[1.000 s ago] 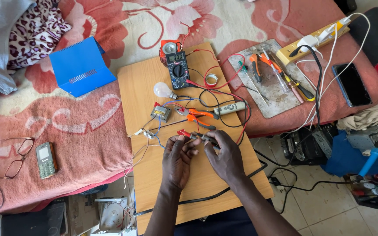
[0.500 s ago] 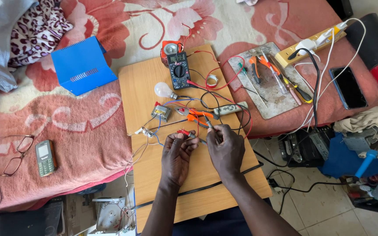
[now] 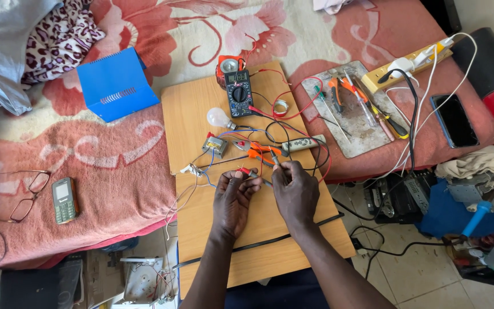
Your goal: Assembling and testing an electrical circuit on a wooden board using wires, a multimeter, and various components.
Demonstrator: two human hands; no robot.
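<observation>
- Far left of the wooden board [image 3: 201, 114], I see spectacles [image 3: 27, 194] and a small keypad phone [image 3: 64, 199] lying on the pink blanket, both well apart from the work
- Up left of the board sits a blue metal box [image 3: 116, 83], untouched
- On the board's left part, a light bulb [image 3: 218, 118] and a small transformer [image 3: 215, 145] already have wires running from them, so I judge that much of the circuit is laid out
- My left hand [image 3: 232, 200] is near the board's middle, fingers pinched narrow on the red crocodile clip [image 3: 246, 171] and the thin wires at it
- My right hand [image 3: 295, 191] is just beside the left, thumb and forefinger closed on a slim probe or tool [image 3: 274, 158]; which exactly I cannot tell
- Between the hands the joint looks not yet finished, as both tips are at it
- At the board's top a digital multimeter [image 3: 239, 92] lies with red and black leads trailing down towards the hands; its reading is too small to tell
- Right of the board a tray [image 3: 367, 137] holds pliers and screwdrivers, none in use
- Further right, a power strip [image 3: 413, 63] has plugs in it, and a dark smartphone [image 3: 454, 120] lies near it
</observation>
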